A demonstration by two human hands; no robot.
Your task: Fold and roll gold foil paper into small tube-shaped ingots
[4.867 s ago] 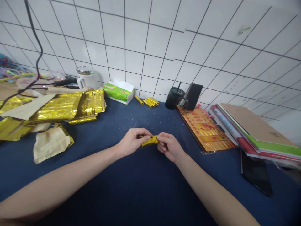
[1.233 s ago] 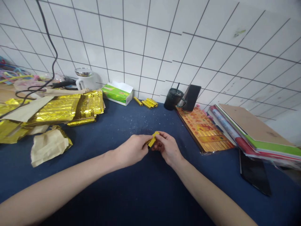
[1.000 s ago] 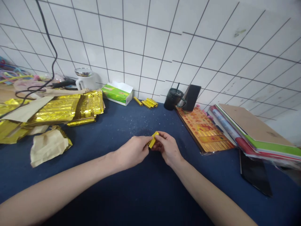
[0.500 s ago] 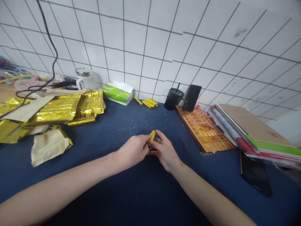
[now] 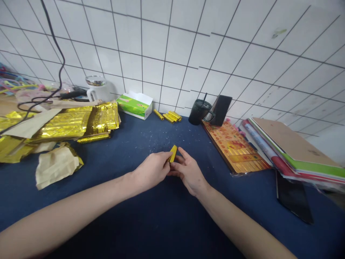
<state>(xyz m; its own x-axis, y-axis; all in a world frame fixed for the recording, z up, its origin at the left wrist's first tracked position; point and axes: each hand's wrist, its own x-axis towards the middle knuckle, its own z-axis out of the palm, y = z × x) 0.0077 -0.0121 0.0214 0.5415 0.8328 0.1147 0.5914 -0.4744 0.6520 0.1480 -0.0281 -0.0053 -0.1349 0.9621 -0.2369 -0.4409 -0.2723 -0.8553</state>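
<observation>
Left hand [image 5: 151,169] has its fingers pressed together, tips pinching a small gold foil roll [image 5: 173,153] that sits tilted up over the navy tabletop [image 5: 172,223], right between both hands. Right hand [image 5: 188,172] has its fingers loosely spread, and I can't tell if they're touching the roll. Crumpled tan paper [image 5: 56,167] lies left, a black phone [image 5: 292,201] right. Further back there's a gold foil pile [image 5: 104,118] on the left, a few small gold rolls [image 5: 168,116] against the far wall, and a black tumbler [image 5: 199,112] just right of them.
</observation>
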